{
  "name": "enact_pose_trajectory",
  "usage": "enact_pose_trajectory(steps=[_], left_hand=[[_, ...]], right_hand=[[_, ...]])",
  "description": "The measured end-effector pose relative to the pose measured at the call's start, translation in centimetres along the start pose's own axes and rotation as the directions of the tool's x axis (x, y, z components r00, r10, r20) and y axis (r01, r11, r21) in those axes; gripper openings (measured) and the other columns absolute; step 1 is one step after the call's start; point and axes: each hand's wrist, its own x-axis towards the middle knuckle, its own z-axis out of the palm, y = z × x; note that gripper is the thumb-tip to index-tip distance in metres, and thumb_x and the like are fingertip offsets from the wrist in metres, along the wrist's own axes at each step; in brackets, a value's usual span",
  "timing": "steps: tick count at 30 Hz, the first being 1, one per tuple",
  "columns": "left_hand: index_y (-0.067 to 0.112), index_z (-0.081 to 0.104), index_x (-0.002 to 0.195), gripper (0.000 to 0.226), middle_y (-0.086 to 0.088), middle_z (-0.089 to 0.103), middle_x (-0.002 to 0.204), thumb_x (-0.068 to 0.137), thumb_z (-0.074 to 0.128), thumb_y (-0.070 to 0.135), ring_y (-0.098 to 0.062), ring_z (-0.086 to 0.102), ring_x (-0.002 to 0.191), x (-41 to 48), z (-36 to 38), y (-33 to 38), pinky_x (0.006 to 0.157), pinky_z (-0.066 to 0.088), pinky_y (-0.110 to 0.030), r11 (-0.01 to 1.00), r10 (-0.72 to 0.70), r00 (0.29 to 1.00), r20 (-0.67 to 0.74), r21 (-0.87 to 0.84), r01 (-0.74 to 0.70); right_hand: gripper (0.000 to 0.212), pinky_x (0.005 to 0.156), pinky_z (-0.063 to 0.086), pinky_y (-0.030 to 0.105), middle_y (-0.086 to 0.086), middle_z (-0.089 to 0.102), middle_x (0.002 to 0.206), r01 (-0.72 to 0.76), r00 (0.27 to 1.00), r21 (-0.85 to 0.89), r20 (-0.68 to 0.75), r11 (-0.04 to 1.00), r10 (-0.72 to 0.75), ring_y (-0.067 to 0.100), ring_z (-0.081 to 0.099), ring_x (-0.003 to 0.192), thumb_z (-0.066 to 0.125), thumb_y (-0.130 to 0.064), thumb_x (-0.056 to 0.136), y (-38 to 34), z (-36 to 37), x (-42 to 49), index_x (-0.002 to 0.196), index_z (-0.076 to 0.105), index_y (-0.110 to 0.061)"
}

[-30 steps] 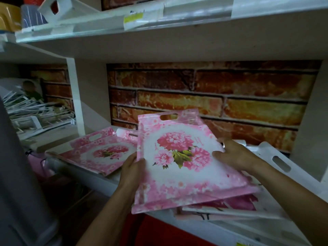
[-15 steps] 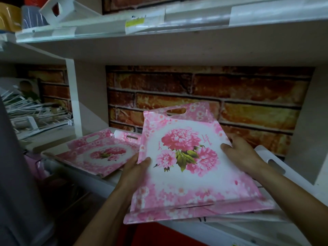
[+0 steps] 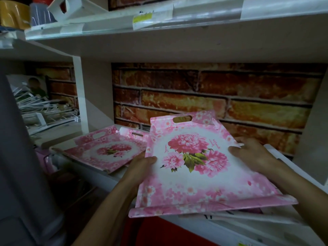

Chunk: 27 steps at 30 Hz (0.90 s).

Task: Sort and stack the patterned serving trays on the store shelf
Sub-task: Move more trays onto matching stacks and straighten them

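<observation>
Brick-patterned backing is seen behind a white store shelf (image 3: 221, 231). One pink floral tray (image 3: 191, 174) is held over the shelf's front edge, tilted with its handle end raised, probably so that the pattern can be checked and matched. Its left rim is clamped by the left hand (image 3: 140, 167), thumb on top. Its right rim is gripped by the curled fingers (image 3: 236, 150) of the right hand (image 3: 253, 157). Two like trays (image 3: 106, 150) are counted lying stacked to the left. Other trays are glimpsed beneath, number unclear.
</observation>
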Motion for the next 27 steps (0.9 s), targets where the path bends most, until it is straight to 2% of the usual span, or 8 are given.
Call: enact_pose_trajectory(steps=[3,6,11,14,17,20,24,27], left_hand=[[0.007,0.067,0.114,0.024,-0.013,0.071,0.107,0.094,0.054,0.011,-0.032,0.068,0.093,0.0,-0.1,0.3,0.076,0.053,-0.034,1.000,-0.015,1.000,-0.001,-0.019,0.015],[0.004,0.068,0.112,0.023,-0.017,0.071,0.107,0.094,0.055,0.010,-0.035,0.068,0.093,0.3,-0.2,0.9,0.079,0.053,-0.036,0.999,0.005,0.999,-0.047,-0.040,-0.007],[0.011,0.067,0.108,0.019,-0.006,0.071,0.093,0.092,0.057,0.010,-0.024,0.066,0.080,0.4,-1.0,2.0,0.067,0.051,-0.030,0.991,0.081,0.976,-0.200,-0.084,-0.099],[0.008,0.065,0.114,0.026,-0.013,0.068,0.111,0.090,0.059,0.012,-0.030,0.064,0.094,0.7,-1.8,3.0,0.086,0.053,-0.042,0.990,0.087,0.937,-0.339,-0.074,-0.119],[-0.001,0.059,0.122,0.033,-0.012,0.062,0.115,0.091,0.057,0.010,-0.030,0.058,0.093,1.4,-2.3,3.4,0.078,0.046,-0.035,0.985,0.038,0.909,-0.415,-0.135,-0.103],[-0.005,0.053,0.127,0.035,-0.011,0.057,0.116,0.094,0.051,0.005,-0.031,0.057,0.090,1.6,-2.3,3.3,0.070,0.045,-0.033,0.963,-0.046,0.903,-0.428,-0.258,-0.073],[0.002,0.051,0.129,0.048,-0.015,0.063,0.116,0.081,0.048,0.000,-0.030,0.065,0.080,2.5,-2.3,2.2,0.070,0.055,-0.043,0.862,-0.161,0.881,-0.444,-0.499,-0.094],[0.007,0.046,0.134,0.056,-0.013,0.061,0.115,0.079,0.043,-0.004,-0.030,0.066,0.084,2.4,-1.8,2.0,0.069,0.057,-0.050,0.844,-0.163,0.861,-0.481,-0.521,-0.131]], right_hand=[[0.011,0.085,0.055,0.056,0.010,0.072,0.089,-0.018,1.000,0.069,0.019,0.997,0.017,0.033,0.070,0.083,0.061,-0.006,0.093,0.2,0.0,-0.1,0.098,0.066,-0.013],[0.013,0.085,0.056,0.048,0.008,0.073,0.096,-0.018,0.999,0.157,0.031,0.987,0.013,0.028,0.072,0.082,0.062,-0.008,0.093,-0.2,0.1,-0.7,0.097,0.066,-0.019],[0.019,0.081,0.054,0.036,0.009,0.076,0.096,-0.012,0.998,0.198,0.056,0.980,0.001,0.022,0.073,0.086,0.058,-0.011,0.095,-0.8,-0.4,-1.6,0.112,0.068,-0.010],[0.023,0.068,0.049,0.029,0.014,0.073,0.096,0.022,1.000,0.088,0.011,0.996,-0.023,0.017,0.066,0.076,0.051,-0.022,0.100,-0.9,-1.3,-2.0,0.109,0.070,-0.013],[0.026,0.050,0.049,0.028,0.009,0.074,0.084,-0.054,0.999,0.207,0.008,0.977,0.054,0.018,0.063,0.057,0.044,-0.025,0.102,-0.9,-2.4,-2.5,0.107,0.067,-0.013],[0.028,0.050,0.048,0.028,0.014,0.073,0.087,-0.085,0.996,0.246,-0.014,0.966,0.091,0.017,0.061,0.053,0.044,-0.026,0.103,-0.6,-3.1,-3.1,0.105,0.067,-0.011],[0.024,0.051,0.048,0.027,0.015,0.073,0.087,-0.147,0.988,0.209,-0.021,0.967,0.155,0.017,0.061,0.053,0.047,-0.023,0.101,0.1,-3.5,-3.6,0.104,0.067,-0.010],[0.021,0.052,0.049,0.026,0.015,0.073,0.091,-0.169,0.985,0.163,-0.001,0.972,0.172,0.016,0.063,0.055,0.050,-0.021,0.100,0.6,-3.7,-3.9,0.105,0.068,-0.010]])
